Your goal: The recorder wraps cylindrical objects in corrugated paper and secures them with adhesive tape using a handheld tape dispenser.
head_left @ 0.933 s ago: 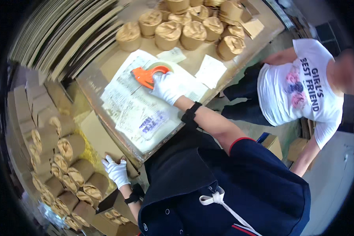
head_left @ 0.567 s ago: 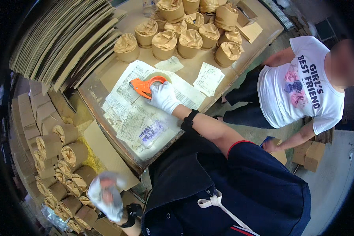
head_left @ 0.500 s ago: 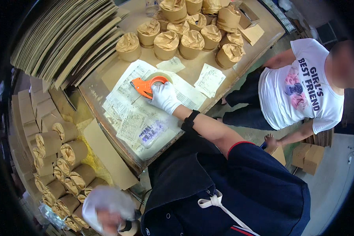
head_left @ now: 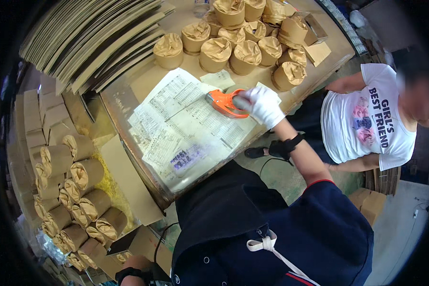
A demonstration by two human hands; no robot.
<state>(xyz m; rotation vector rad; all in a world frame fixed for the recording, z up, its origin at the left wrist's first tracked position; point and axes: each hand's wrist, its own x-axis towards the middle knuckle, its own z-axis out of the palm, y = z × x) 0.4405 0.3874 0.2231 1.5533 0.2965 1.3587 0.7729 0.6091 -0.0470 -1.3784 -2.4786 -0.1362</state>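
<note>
My right hand [head_left: 266, 106], in a white glove, is closed on an orange tape dispenser [head_left: 220, 101] with a roll of tape in it. The dispenser is over the right part of the printed sheets [head_left: 171, 107] on the table, its narrow end toward the left. Part of the roll is hidden by my fingers. Of my left arm only a piece with a black wristband shows at the lower edge; that hand is out of the picture.
Several round paper-wrapped bundles [head_left: 246, 56] stand at the table's far side. Flat cardboard sheets [head_left: 88, 52] are stacked far left. More wrapped bundles [head_left: 87, 173] are piled on the left beside a cardboard panel [head_left: 128, 183]. A person in a white shirt [head_left: 341, 117] stands at the right.
My right hand has carried the tape dispenser to the right across the sheets. My left hand, blurred at lower left before, has dropped out of view. The person's arm at right has shifted.
</note>
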